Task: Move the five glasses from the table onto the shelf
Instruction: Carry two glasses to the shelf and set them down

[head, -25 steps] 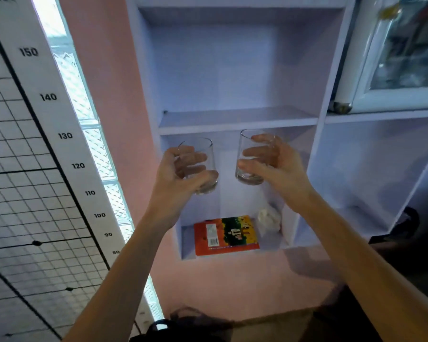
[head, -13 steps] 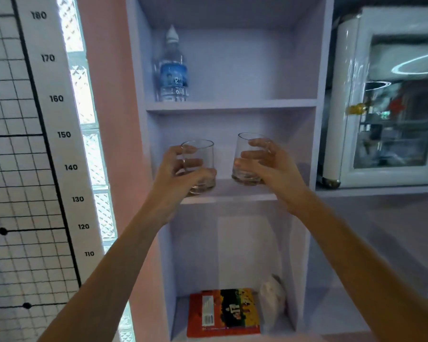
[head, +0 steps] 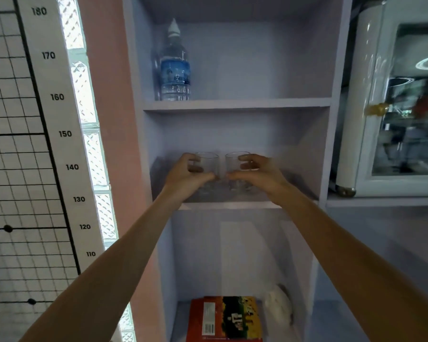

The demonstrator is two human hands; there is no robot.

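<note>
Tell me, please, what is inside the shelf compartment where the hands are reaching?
Two clear glasses stand side by side there, the left glass gripped by the left hand, the right glass by the right hand. Their bases are hidden behind the hands.

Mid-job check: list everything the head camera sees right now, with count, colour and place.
glasses: 2, clear, middle shelf, one in each hand
shelf unit: 1, pale lilac, centre
water bottle: 1, clear with blue label, upper shelf, left
box: 1, orange-red, bottom shelf
white object: 1, bottom shelf, right of box; unclear
mini fridge: 1, white, right
height chart: 1, white, left wall
left hand: on left glass
right hand: on right glass
</note>
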